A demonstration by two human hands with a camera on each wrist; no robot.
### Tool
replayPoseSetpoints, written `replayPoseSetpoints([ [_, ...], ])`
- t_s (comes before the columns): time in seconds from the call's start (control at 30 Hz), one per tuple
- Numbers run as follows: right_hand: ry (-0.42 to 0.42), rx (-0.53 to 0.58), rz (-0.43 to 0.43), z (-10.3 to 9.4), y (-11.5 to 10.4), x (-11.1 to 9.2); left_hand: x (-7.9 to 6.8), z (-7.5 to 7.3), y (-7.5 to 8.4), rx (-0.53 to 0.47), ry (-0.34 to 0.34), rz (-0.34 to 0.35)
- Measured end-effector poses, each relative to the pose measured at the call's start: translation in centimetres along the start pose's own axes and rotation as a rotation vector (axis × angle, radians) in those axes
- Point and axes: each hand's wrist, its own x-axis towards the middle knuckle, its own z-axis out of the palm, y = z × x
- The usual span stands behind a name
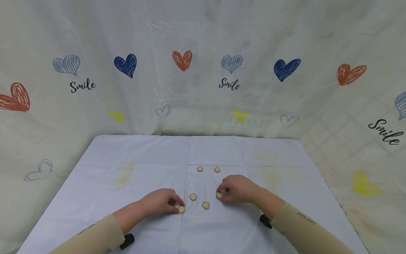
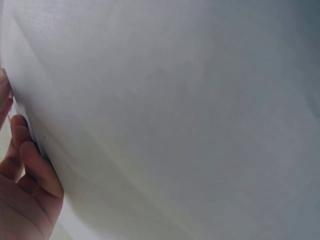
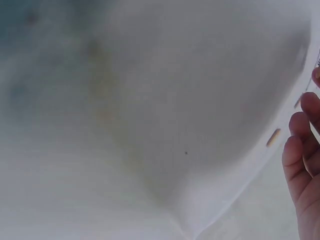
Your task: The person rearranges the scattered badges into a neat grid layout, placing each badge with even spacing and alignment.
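Low over the white cloth, my left hand [image 1: 162,201] pinches a round, pale wooden button [image 1: 181,209] between thumb and forefinger. A like button [image 1: 219,194] is pinched in my right hand [image 1: 237,189], at its fingertips. Between the hands lie two more buttons, one [image 1: 193,197] nearer the left hand and one [image 1: 205,205] a little closer to me. Farther back, a pair sits side by side, a left button [image 1: 200,169] and a right button [image 1: 217,169]. The right wrist view catches a button [image 3: 273,137] edge-on beside the fingers; the left wrist view shows curled fingers [image 2: 42,170] against the cloth.
The white tablecloth [image 1: 142,151] has creases and faint yellow stains. A pale curtain [image 1: 203,21] printed with hearts and "Smile" hangs behind and at both sides. Black wrist devices show under each sleeve, one on the left [image 1: 127,241] and one on the right [image 1: 265,221].
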Motion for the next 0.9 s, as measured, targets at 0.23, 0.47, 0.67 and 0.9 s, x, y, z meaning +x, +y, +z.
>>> replayPoseSetpoints([
  [0.23, 0.010, 0.057, 0.066, -0.9, 0.7, -0.5, 0.1, 0.0, 0.1, -0.010, -0.009, 0.003],
  [0.47, 0.043, 0.093, 0.141, -2.0, 2.5, -1.0, 0.3, -0.1, 0.1, 0.004, -0.010, -0.002],
  [0.67, 0.087, 0.108, 0.226, -2.5, 4.6, -1.7, 0.3, -0.1, -0.2, 0.009, -0.015, -0.007],
  [0.9, 0.108, 0.151, 0.338, -3.3, 6.7, -2.4, 0.4, -0.1, -0.2, 0.003, -0.025, -0.008],
])
